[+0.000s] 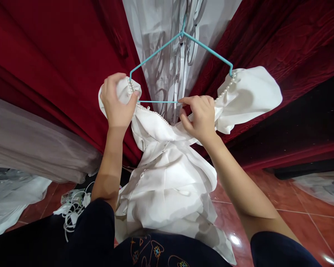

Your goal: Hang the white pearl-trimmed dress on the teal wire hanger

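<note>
- The left hand [117, 102] is spread over one puffed sleeve, thumb along the beads and fingers curved apart from it across the white cloth; how firmly it is gripped cannot be told.
- And the right hand [200, 116]: its index fingertip is brought to the thin lower bar, the thumb is held a narrow gap below, the other fingers are curled; whether cloth is pinched under them cannot be told.
- Between the hands, the slim turquoise hanger [158, 50] is seen, its two sloping arms met at the top, each lower end set against a beaded shoulder edge.
- Below it, the white satin-like dress with puffed sleeves [167, 178] is draped straight down in front of the person, its neckline edged in round pearl-like beads [164, 120], its skirt folded in loose layers.
- Behind the hanger, white scrolled metalwork [181, 63] is backed by pale hanging fabric [153, 37].
- Either side is flanked by deep red cloth, left [58, 55] and right [284, 40].
- Lower left, a tangle of white cables [70, 218] is strewn near the glossy red-brown tiled floor [289, 194].
</note>
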Action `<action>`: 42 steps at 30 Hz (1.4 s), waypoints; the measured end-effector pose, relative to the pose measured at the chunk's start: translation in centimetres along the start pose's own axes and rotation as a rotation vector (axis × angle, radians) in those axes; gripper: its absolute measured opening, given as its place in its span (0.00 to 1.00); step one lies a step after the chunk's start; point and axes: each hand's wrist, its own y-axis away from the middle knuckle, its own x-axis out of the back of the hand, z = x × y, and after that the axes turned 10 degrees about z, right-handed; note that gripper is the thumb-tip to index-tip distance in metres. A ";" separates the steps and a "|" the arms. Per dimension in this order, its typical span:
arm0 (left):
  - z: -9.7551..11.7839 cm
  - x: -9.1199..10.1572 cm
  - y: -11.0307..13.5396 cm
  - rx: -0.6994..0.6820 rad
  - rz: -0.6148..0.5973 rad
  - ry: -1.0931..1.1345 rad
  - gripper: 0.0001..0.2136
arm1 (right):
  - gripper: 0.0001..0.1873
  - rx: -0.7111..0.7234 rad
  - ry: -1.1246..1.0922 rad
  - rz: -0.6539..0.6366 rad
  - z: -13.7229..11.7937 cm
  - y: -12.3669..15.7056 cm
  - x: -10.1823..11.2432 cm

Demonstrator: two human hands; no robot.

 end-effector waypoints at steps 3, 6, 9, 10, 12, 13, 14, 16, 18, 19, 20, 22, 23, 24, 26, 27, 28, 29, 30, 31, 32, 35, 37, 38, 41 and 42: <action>0.1 -0.2 -0.6 0.101 -0.006 -0.001 0.11 | 0.12 -0.015 0.006 -0.005 0.5 -0.2 0.3; -1.5 0.5 -1.9 0.190 0.040 -0.005 0.08 | 0.08 -0.032 -0.007 -0.003 0.7 -0.7 0.8; -4.1 2.3 -2.6 0.263 0.071 -0.047 0.10 | 0.08 -0.055 -0.047 -0.013 0.5 -1.0 1.2; -4.9 3.0 -2.5 0.294 0.070 -0.066 0.11 | 0.08 -0.065 -0.060 -0.018 0.3 -1.0 1.3; -5.6 4.6 -1.7 0.350 0.032 -0.088 0.12 | 0.09 -0.087 -0.091 -0.019 -0.1 -1.0 1.3; -5.6 5.3 -1.0 0.378 -0.003 -0.092 0.11 | 0.09 -0.095 -0.112 -0.015 -0.2 -1.0 1.2; -5.3 5.9 -0.2 0.407 -0.060 -0.090 0.10 | 0.09 -0.103 -0.131 -0.009 -0.3 -0.9 1.1; -3.8 6.9 1.5 0.446 -0.222 -0.084 0.07 | 0.10 -0.109 -0.151 0.004 -0.3 -0.8 0.9; -1.6 7.3 2.7 0.381 -0.418 -0.064 0.08 | 0.10 -0.105 -0.138 0.008 -0.3 -0.8 0.7; -0.3 7.2 3.1 0.296 -0.495 -0.035 0.09 | 0.10 -0.100 -0.127 0.009 -0.2 -0.8 0.6; 0.9 6.9 3.3 0.189 -0.533 0.001 0.09 | 0.11 -0.095 -0.117 0.007 -0.2 -0.8 0.6; 3.1 5.8 3.1 -0.001 -0.472 0.055 0.09 | 0.12 -0.082 -0.108 0.001 -0.2 -0.8 0.5; 4.0 5.0 2.8 -0.055 -0.390 0.059 0.09 | 0.13 -0.073 -0.110 0.000 -0.3 -0.8 0.6; 4.7 4.2 2.5 -0.077 -0.307 0.049 0.10 | 0.13 -0.064 -0.117 0.004 -0.5 -0.7 0.7; 5.6 2.6 1.9 -0.058 -0.244 0.045 0.12 | 0.14 -0.046 -0.125 0.019 -0.8 -0.6 1.1; 5.8 1.8 1.8 -0.031 -0.267 0.062 0.13 | 0.14 -0.042 -0.121 0.025 -1.0 -0.7 1.4; 5.9 1.2 1.8 -0.005 -0.306 0.082 0.14 | 0.14 -0.044 -0.112 0.030 -1.2 -0.8 1.7; 5.9 0.6 1.9 0.017 -0.342 0.095 0.14 | 0.13 -0.045 -0.100 0.045 -1.2 -1.0 2.2; 5.8 0.2 2.1 0.031 -0.365 0.095 0.13 | 0.13 -0.045 -0.079 0.075 -1.2 -1.4 2.7; 5.8 -0.1 2.5 0.034 -0.364 0.084 0.12 | 0.13 -0.038 -0.048 0.137 -0.9 -1.8 3.2; 5.7 -0.3 2.8 0.028 -0.349 0.067 0.11 | 0.13 -0.028 -0.004 0.218 -0.5 -2.3 3.8; 5.5 -0.5 3.5 -0.001 -0.310 0.039 0.12 | 0.23 -0.017 0.160 0.388 1.9 -4.0 5.4; 5.3 -0.3 3.4 -0.009 -0.307 0.026 0.11 | 0.23 -0.076 0.195 0.325 3.7 -5.0 6.3; 5.1 -0.2 3.3 -0.009 -0.310 0.012 0.11 | 0.21 -0.125 0.192 0.275 4.5 -5.4 6.6; 4.8 0.3 2.8 -0.007 -0.313 -0.029 0.11 | 0.17 -0.264 0.196 0.246 5.5 -6.3 7.8; 4.7 0.4 2.6 -0.008 -0.322 -0.028 0.11 | 0.17 -0.296 0.203 0.266 5.5 -6.5 8.2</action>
